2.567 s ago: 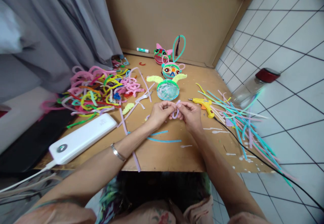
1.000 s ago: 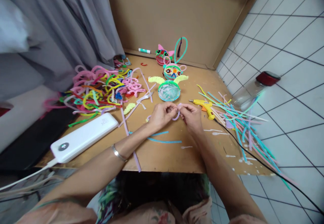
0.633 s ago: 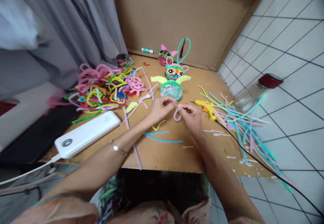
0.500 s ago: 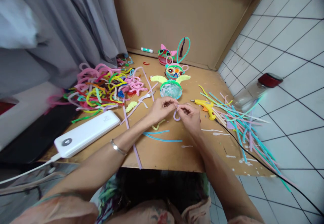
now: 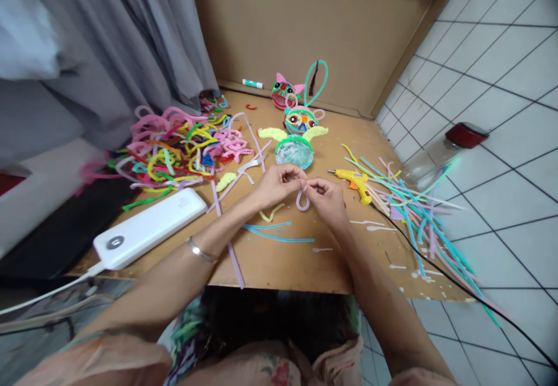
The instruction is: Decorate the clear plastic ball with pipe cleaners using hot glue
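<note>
My left hand (image 5: 281, 186) and my right hand (image 5: 325, 196) meet over the table, thumbs and fingers pinched together. Between them they hold a lilac pipe cleaner (image 5: 302, 203), bent into a small loop that hangs below the fingertips; its ends are hidden in the pinch. Just beyond stands a round piece with a green and turquoise rim (image 5: 294, 154) and two fuzzy pale-yellow ears. Behind it sits a decorated pipe-cleaner face (image 5: 300, 121) with a tall turquoise loop. Close to my wrists lie two blue pipe cleaners (image 5: 279, 236) and a bent yellow one (image 5: 272, 214).
A yellow hot glue gun (image 5: 355, 183) lies at right, its black cord running off the table. Beyond it are loose pastel pipe cleaners (image 5: 427, 217) and a red-lidded bottle (image 5: 440, 153). At left are a tangled pipe-cleaner heap (image 5: 174, 147) and a white power bank (image 5: 150, 229).
Both hands stay pinched at nearly the same spot. The lilac loop hangs slightly more into view, and the whole scene has shifted a little with the head.
</note>
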The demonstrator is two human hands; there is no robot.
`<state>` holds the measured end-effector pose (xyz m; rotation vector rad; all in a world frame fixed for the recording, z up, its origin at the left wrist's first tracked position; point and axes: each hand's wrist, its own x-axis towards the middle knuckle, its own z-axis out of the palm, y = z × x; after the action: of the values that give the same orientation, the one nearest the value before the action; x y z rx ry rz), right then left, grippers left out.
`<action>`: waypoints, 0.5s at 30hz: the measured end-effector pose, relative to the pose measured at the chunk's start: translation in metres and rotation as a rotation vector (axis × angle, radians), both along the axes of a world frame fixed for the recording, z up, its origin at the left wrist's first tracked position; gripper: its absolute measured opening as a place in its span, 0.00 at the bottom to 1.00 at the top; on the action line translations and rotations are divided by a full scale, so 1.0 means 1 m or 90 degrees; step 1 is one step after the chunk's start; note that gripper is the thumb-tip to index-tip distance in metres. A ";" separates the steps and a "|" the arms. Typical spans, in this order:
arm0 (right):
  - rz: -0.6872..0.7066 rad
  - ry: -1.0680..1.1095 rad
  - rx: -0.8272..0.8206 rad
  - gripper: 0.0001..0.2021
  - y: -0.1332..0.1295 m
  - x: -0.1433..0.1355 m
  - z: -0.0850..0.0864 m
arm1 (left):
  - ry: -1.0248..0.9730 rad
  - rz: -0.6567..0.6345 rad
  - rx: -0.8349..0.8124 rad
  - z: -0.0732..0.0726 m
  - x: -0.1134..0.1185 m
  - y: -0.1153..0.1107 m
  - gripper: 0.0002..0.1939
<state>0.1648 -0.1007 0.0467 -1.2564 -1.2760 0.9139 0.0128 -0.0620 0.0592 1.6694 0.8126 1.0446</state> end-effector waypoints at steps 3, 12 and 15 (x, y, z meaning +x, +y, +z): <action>0.028 0.018 -0.029 0.15 0.000 0.001 0.002 | 0.010 -0.027 0.010 -0.001 -0.002 0.003 0.08; 0.115 0.083 -0.070 0.18 -0.001 0.006 0.003 | -0.083 -0.002 -0.040 -0.002 -0.002 0.008 0.13; 0.119 0.064 -0.079 0.19 0.000 0.005 0.001 | -0.116 -0.012 -0.062 -0.007 0.001 0.009 0.16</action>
<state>0.1698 -0.1006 0.0473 -1.1851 -1.2885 1.1909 0.0140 -0.0533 0.0522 1.4735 0.7167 1.1079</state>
